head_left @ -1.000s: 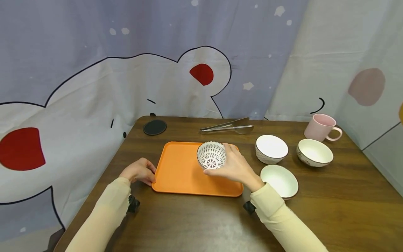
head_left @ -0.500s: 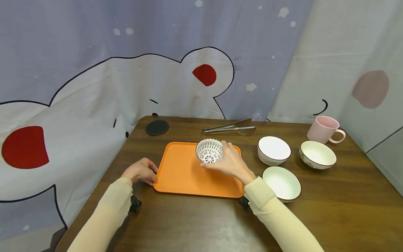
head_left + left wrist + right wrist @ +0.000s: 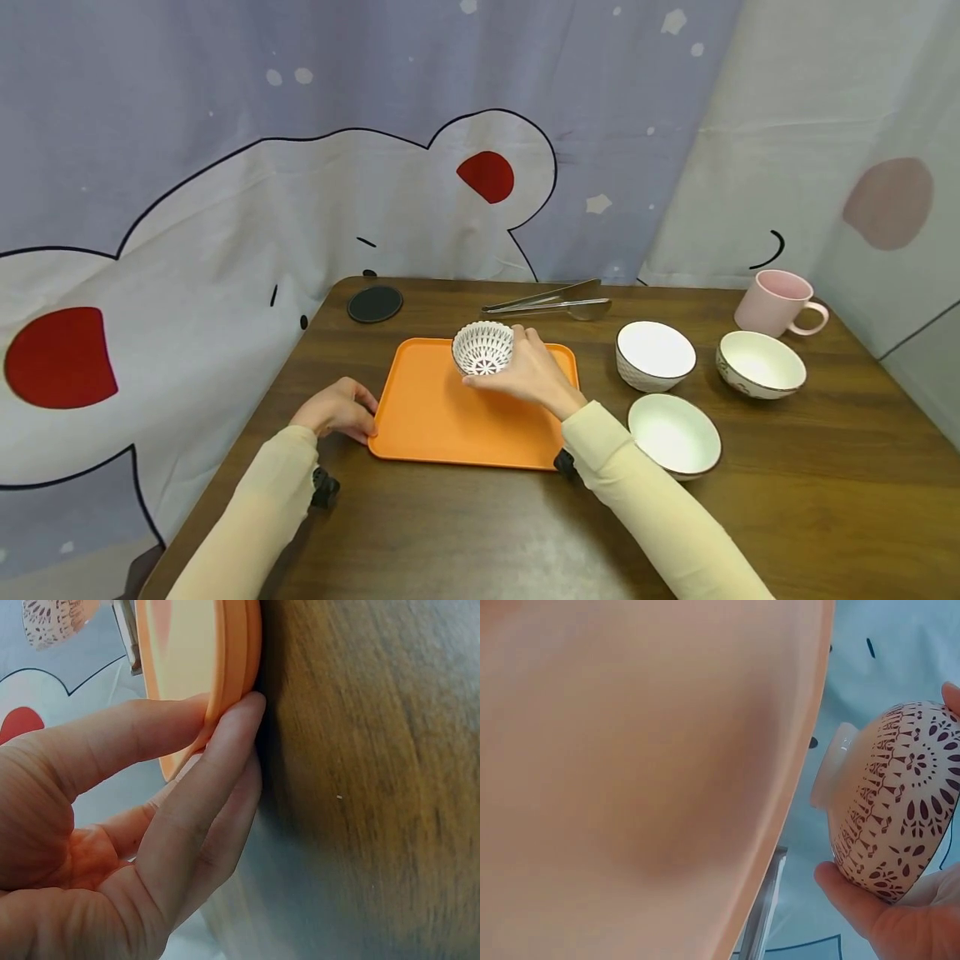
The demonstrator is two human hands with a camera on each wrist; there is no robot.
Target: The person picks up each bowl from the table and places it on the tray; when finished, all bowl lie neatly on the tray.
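Note:
My right hand (image 3: 528,371) holds a small patterned bowl (image 3: 482,349) by its side, above the orange tray (image 3: 435,417). In the right wrist view the bowl (image 3: 900,795) shows a dark petal pattern outside and a plain foot ring, raised off the tray, with the thumb against its side. At the tray's near left corner my left hand (image 3: 341,410) pinches the rim. The left wrist view shows the thumb on top of the tray edge (image 3: 232,660) and the fingers of the left hand (image 3: 165,795) on its outer side.
Right of the tray stand a white bowl (image 3: 655,357), a pale bowl (image 3: 675,435) and a flower-patterned bowl (image 3: 760,365). A pink mug (image 3: 774,302) is behind them. Metal tongs (image 3: 555,302) and a black round coaster (image 3: 375,304) lie along the back.
My right hand has carried the patterned bowl leftward and slightly farther back over the tray. The left hand keeps its pinch on the tray's corner.

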